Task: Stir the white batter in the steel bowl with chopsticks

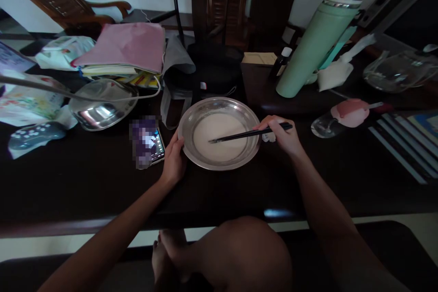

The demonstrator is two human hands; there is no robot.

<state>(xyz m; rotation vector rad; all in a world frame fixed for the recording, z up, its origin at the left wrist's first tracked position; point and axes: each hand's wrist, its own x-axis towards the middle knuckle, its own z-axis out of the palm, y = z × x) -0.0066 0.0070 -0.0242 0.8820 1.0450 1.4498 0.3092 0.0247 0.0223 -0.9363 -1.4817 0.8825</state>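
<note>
A wide metal bowl [251, 146] stands on the dark table in front of me, with a pale, milky liquid [219, 150] in it. My left hand [175, 159] grips the bowl's left rim, fingers at its outer side. Dark chopsticks [244, 134] are held in my right hand [280, 134] above the right rim. They slant down to the left, and their tips, coated with something pale, are at the liquid. A small whitish crumpled thing [269, 137] shows beneath my right hand; I cannot make out what it is.
Left of the bowl lies a phone [158, 146]; farther left are a shiny metal bowl [102, 109] and a game controller [37, 134]. A tall green thermos [308, 54], a pink-lidded cup [349, 114], a glass teapot [393, 73] and stacked books [407, 141] stand to the right.
</note>
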